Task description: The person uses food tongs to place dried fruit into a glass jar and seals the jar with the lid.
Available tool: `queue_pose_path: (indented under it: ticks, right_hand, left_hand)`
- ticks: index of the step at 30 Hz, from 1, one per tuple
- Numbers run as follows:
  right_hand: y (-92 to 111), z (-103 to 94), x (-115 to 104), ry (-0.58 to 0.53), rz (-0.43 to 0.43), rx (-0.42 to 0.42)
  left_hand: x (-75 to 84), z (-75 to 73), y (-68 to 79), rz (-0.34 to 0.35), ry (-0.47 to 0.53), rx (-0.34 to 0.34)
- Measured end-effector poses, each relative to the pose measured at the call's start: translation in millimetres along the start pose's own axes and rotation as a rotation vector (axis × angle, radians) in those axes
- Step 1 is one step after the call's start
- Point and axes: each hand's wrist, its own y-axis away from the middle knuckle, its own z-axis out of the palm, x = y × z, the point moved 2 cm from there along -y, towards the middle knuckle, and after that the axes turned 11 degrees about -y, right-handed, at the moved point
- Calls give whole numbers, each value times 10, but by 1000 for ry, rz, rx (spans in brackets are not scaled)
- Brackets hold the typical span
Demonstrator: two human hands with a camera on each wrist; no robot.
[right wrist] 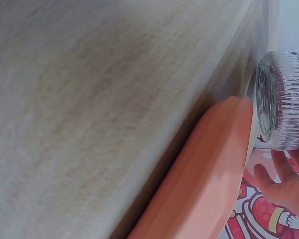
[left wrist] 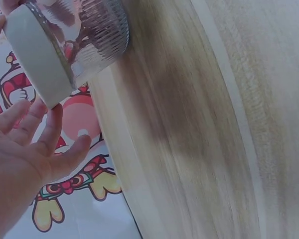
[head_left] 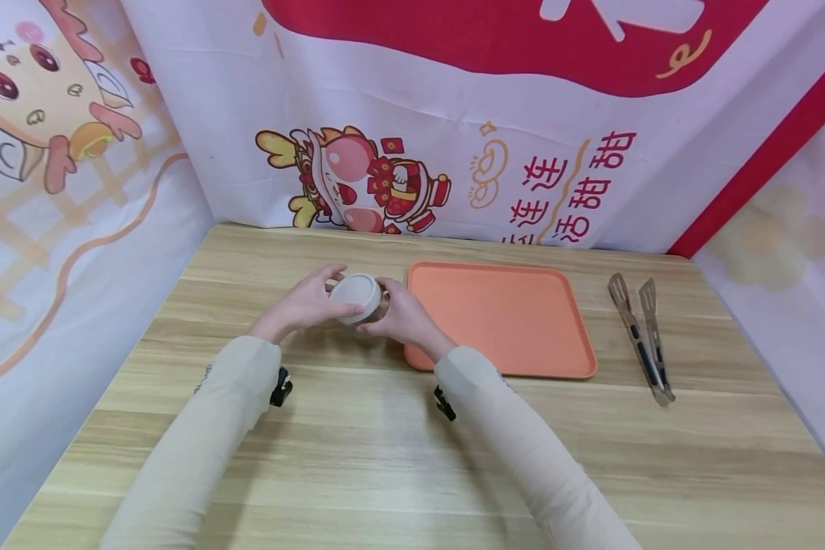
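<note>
A clear ribbed glass jar (right wrist: pixel 290 102) with an off-white lid (head_left: pixel 355 293) is held between both hands, left of the tray. Its bottom shows in the right wrist view, raised off the table and tilted. My left hand (head_left: pixel 307 299) grips the lid from the left with fingertips and thumb; the left wrist view shows fingers touching the lid's (left wrist: pixel 39 57) edge. From the right, my right hand (head_left: pixel 404 315) holds the glass body. In the right wrist view, part of that hand (right wrist: pixel 286 186) is cut off by the frame edge.
An orange rectangular tray (head_left: pixel 502 319) lies on the wooden table (head_left: pixel 357 458), just right of the jar. Metal tongs (head_left: pixel 642 336) with black grips lie farther right, their arms apart. A printed cloth (head_left: pixel 213 99) hangs behind the table's back edge.
</note>
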Motion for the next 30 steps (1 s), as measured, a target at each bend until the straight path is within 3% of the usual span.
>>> queue_pose_path:
  ticks: [17, 30]
  right_hand:
    - [-7, -16, 7, -12, 11, 7]
    - [-1, -8, 27, -33, 29, 2]
  left_hand:
    - [8, 60, -16, 1, 14, 46]
    - [-61, 22, 22, 40, 12, 11]
